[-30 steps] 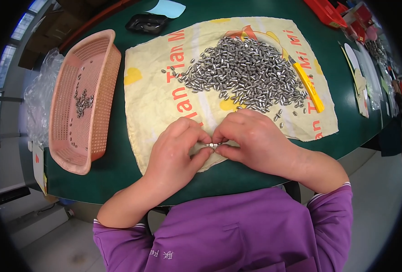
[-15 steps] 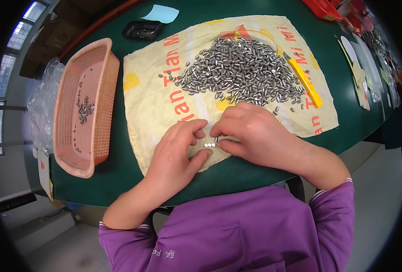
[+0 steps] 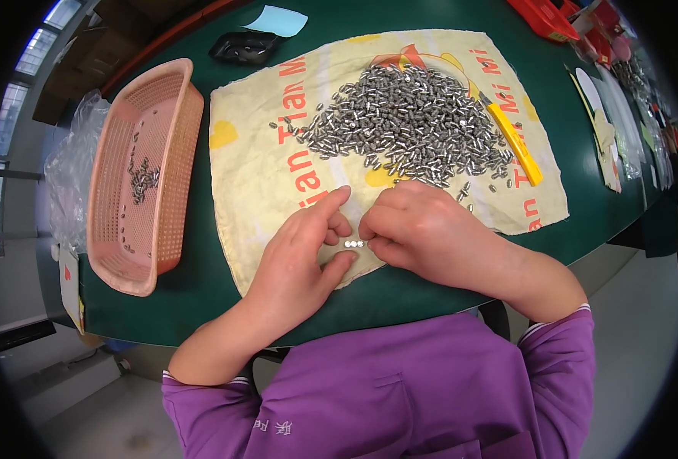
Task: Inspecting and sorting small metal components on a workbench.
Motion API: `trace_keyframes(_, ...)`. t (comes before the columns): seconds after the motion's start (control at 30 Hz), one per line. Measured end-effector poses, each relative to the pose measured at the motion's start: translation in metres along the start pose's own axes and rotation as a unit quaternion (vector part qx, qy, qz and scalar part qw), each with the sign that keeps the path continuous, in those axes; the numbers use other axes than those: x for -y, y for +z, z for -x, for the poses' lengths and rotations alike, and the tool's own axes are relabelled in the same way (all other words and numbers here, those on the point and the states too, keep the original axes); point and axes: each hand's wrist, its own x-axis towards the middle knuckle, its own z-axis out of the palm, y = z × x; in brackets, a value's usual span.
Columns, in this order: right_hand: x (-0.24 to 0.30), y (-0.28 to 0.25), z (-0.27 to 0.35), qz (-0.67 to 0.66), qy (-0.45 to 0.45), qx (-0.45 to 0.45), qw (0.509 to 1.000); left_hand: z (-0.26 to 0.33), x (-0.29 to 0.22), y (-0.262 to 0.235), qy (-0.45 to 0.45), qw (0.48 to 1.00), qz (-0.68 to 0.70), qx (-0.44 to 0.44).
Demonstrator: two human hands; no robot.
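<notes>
A short row of small shiny metal pieces (image 3: 353,244) lies on the cream printed cloth (image 3: 266,183) between my hands. My left hand (image 3: 293,245) curves around the row's left side, thumb and fingers apart, with nothing held. At the row's right end is my right hand (image 3: 415,229), thumb and forefinger pinched together; whatever is between them is hidden. Beyond my hands, a large heap of small silver barrel-shaped metal pieces (image 3: 404,115) spreads over the cloth. A few of them lie loose at its edges.
To the left stands a pink plastic basket (image 3: 170,183) with some metal pieces inside, beside clear plastic wrap (image 3: 79,176). A yellow utility knife (image 3: 518,145) lies right of the heap. Farther back are a black tray (image 3: 243,48), light-blue paper (image 3: 279,21) and a red bin (image 3: 544,19).
My right thumb and forefinger have closed together at the row's end, hiding a small metal piece that showed between them. My left forefinger has stretched farther out. The heap looks the same.
</notes>
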Motion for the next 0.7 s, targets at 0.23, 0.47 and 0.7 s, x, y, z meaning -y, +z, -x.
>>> trace_keyframes(0.23,0.003,0.003,-0.001,-0.023,0.021,0.008,0.999,0.001,0.002,0.001,0.002,1.0,0.007,0.002)
trace_keyframes(0.47,0.001,-0.005,0.0,-0.014,0.03,0.004,0.999,-0.001,0.001,0.002,0.026,0.999,-0.025,0.002)
trace_keyframes(0.7,-0.01,-0.034,-0.014,-0.017,0.087,-0.135,0.987,-0.012,-0.008,0.001,0.162,0.976,-0.145,0.001)
